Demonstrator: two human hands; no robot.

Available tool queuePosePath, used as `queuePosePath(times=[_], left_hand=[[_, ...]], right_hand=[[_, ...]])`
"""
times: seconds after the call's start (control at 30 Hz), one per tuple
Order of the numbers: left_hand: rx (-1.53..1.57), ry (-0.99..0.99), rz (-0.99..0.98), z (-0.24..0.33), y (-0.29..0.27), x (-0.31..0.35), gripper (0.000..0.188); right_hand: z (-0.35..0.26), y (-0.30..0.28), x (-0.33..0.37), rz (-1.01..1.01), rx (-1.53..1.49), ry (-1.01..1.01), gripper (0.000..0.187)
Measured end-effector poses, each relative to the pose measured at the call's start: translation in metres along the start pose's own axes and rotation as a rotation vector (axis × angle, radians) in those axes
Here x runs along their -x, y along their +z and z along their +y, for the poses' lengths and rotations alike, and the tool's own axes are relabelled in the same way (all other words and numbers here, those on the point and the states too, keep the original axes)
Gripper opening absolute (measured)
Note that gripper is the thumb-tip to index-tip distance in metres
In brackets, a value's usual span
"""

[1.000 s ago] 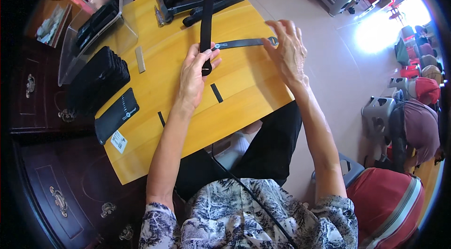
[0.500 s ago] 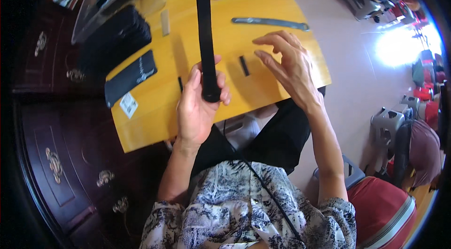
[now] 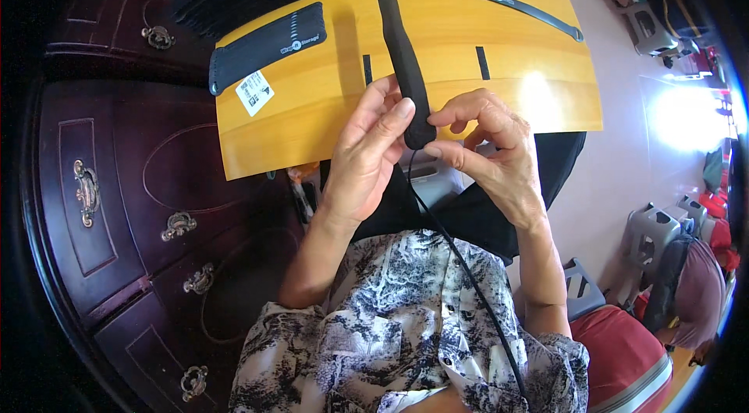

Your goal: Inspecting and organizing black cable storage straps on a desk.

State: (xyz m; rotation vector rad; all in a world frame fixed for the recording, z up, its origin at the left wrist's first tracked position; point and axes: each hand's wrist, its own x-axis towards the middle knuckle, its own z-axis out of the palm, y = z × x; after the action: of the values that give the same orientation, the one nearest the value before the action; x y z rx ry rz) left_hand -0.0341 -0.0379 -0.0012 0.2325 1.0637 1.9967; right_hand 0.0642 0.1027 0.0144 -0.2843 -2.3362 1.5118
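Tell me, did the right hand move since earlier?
Yes, toward the table's near edge: the right hand was beyond the right-hand short black strip; now it's on that strip's near side, at the black strap.

Glossy yellow wooden counter (image 3: 445,38) beside a dark wooden drawer cabinet (image 3: 113,128)

The cabinet fills the left side, its reddish-brown fronts carved with panel lines and fitted with ornate metal handles (image 3: 86,193); a pale, smooth floor (image 3: 605,155) stretches away on the right; grey plastic stools (image 3: 649,235) stand along it; a white glare (image 3: 690,118) washes out the far right; a smaller reflection shines near the counter's right edge.
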Motion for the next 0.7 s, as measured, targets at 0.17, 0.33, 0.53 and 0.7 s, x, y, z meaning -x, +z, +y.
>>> queuePosePath(times=[0.17, 0.33, 0.53, 0.7], left_hand=[[-0.038, 0.005, -0.031, 0.000, -0.002, 0.004, 0.040], [-0.055, 0.011, -0.026, 0.001, 0.001, 0.007, 0.042], [-0.098, 0.147, 0.035, 0.001, 0.008, 0.011, 0.042], [-0.194, 0.270, 0.038, -0.004, 0.014, 0.007, 0.045]], right_hand=[[-0.007, -0.002, 0.004, -0.012, -0.159, 0.130, 0.023], [-0.017, -0.005, 0.007, -0.030, -0.045, 0.048, 0.018], [-0.027, 0.006, 0.018, 0.099, 0.209, -0.106, 0.016], [-0.023, 0.009, 0.022, 0.124, 0.165, -0.039, 0.014]])
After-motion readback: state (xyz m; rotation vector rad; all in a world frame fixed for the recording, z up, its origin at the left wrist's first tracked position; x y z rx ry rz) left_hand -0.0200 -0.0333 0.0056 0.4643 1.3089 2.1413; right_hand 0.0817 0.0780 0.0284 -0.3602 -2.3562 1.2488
